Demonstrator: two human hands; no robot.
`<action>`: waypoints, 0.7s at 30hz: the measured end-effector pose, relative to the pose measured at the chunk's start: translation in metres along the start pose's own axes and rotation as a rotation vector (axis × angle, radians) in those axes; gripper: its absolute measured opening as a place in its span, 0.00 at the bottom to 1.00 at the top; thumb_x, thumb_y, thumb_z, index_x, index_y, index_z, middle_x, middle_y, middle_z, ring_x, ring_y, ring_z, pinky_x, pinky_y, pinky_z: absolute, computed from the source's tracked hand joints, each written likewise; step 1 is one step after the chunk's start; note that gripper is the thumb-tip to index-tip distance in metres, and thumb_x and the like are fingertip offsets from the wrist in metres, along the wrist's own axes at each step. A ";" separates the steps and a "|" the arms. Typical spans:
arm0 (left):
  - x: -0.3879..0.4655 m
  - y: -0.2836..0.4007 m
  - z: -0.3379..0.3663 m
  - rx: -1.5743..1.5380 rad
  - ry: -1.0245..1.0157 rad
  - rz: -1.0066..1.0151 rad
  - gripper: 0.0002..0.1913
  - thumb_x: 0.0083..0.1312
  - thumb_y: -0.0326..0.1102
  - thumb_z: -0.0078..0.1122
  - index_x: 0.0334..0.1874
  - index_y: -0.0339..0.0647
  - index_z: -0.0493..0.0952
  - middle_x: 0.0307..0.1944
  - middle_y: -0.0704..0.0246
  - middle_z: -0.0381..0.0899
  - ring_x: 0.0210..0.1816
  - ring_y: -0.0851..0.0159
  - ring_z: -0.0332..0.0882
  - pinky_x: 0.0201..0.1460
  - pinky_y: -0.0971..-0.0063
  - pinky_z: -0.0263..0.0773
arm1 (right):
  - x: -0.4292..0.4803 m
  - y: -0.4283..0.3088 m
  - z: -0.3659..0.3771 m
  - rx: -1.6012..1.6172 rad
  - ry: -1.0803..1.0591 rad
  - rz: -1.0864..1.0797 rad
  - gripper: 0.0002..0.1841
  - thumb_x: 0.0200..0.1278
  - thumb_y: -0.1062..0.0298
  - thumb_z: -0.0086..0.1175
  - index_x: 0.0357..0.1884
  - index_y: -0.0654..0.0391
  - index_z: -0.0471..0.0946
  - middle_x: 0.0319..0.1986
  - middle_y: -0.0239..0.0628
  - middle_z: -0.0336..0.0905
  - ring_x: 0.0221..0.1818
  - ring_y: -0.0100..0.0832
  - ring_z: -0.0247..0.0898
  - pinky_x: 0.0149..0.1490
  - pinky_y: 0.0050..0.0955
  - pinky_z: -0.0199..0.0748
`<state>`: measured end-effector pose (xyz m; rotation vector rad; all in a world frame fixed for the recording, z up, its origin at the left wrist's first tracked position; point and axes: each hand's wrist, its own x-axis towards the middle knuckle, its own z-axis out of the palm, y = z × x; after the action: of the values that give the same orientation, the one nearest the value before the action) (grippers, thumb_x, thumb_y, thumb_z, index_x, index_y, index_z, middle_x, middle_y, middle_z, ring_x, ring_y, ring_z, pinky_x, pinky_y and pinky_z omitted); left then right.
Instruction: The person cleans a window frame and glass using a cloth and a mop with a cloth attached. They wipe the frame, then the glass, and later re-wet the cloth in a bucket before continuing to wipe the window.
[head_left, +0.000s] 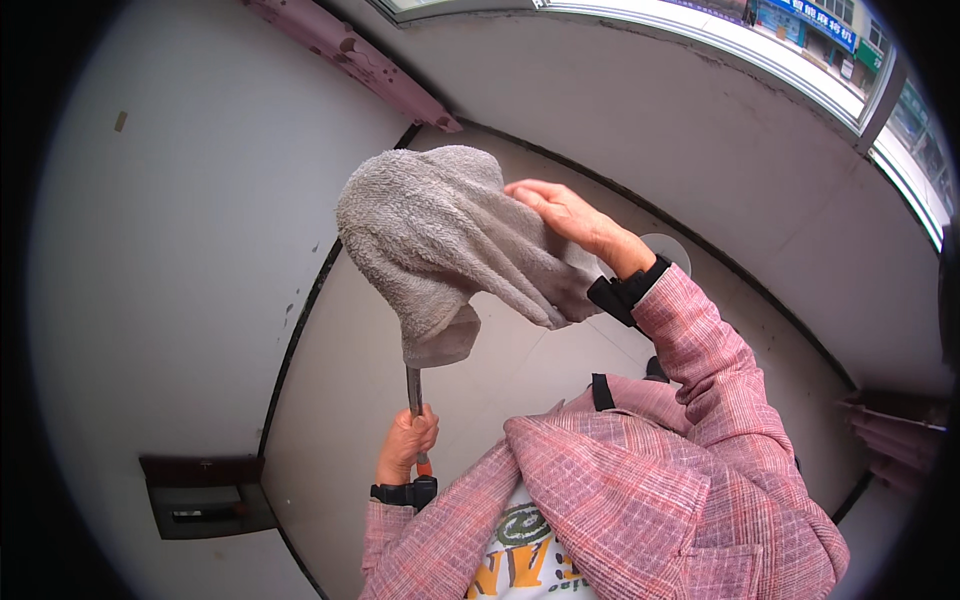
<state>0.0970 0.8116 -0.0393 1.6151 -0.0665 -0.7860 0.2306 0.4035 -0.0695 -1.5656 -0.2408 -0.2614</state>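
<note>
A grey terry cloth (442, 225) is draped in loose folds over the upper end of a thin metal pole (415, 390). My left hand (409, 442) is wrapped around this pole below the cloth, and an orange part (424, 468) of it shows under my fist. The pole's upper end is hidden beneath the cloth. At the cloth's right side, my right hand (574, 217) lies against the fabric with its fingers close together. Whether those fingers pinch the cloth or only touch it cannot be made out. The cloth's lower right folds hang below my right hand.
Pale floor tiles (360, 360) spread below, edged by dark skirting. A round whitish object (667, 251) is on the floor behind my right wrist. Pink patterned fabric (367, 67) hangs in the corner near the window (750, 45). A dark wooden piece (202, 471) is at lower left.
</note>
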 end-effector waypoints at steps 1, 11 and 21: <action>-0.001 0.000 0.002 -0.012 0.000 -0.011 0.27 0.65 0.60 0.60 0.23 0.47 0.61 0.15 0.79 0.55 0.14 0.79 0.50 0.16 0.81 0.46 | -0.003 -0.012 -0.001 0.092 -0.168 0.181 0.19 0.73 0.52 0.49 0.46 0.58 0.81 0.36 0.26 0.80 0.41 0.19 0.72 0.48 0.24 0.71; 0.007 -0.005 0.010 -0.099 -0.086 -0.002 0.24 0.67 0.54 0.62 0.24 0.47 0.62 0.14 0.78 0.57 0.13 0.78 0.50 0.15 0.81 0.46 | 0.027 0.020 -0.082 0.250 0.579 0.005 0.09 0.71 0.63 0.55 0.35 0.57 0.78 0.28 0.24 0.77 0.31 0.18 0.71 0.39 0.20 0.71; 0.013 -0.015 0.009 -0.155 -0.072 0.061 0.23 0.68 0.50 0.62 0.24 0.48 0.61 0.13 0.79 0.55 0.12 0.78 0.50 0.14 0.81 0.46 | -0.095 -0.070 0.005 -0.438 0.310 -0.488 0.05 0.57 0.77 0.61 0.34 0.56 0.78 0.27 0.34 0.76 0.26 0.31 0.75 0.29 0.26 0.71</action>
<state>0.0965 0.8008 -0.0582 1.4323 -0.1037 -0.7836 0.1186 0.4104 -0.0328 -1.8507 -0.3354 -0.9848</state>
